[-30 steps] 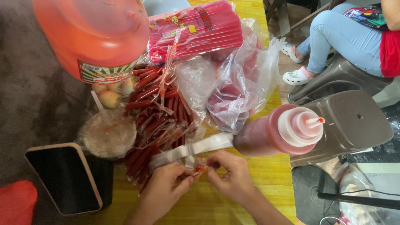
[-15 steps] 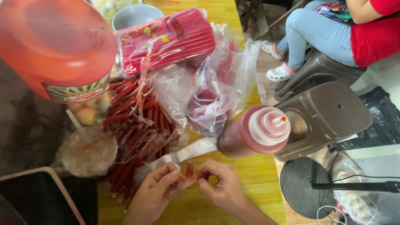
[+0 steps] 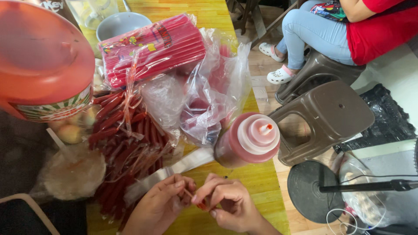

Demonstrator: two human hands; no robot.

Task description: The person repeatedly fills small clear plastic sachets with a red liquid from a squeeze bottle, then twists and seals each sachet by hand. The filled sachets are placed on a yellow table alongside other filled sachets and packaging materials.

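Left hand [image 3: 159, 204] and right hand [image 3: 228, 204] meet at table [image 3: 257, 182] edge, fingertips pinching small red tube [image 3: 198, 201] between them; held close for fine work. Squeeze bottle [image 3: 248, 140] upright just beyond, filled tubes [image 3: 126, 143] piled left.

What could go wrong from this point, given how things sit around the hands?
The squeeze bottle stands just above the right hand; a nudge might tip it. The left hand works beside loose plastic, which may snag. The red piece pinched between the fingertips is small and could slip.
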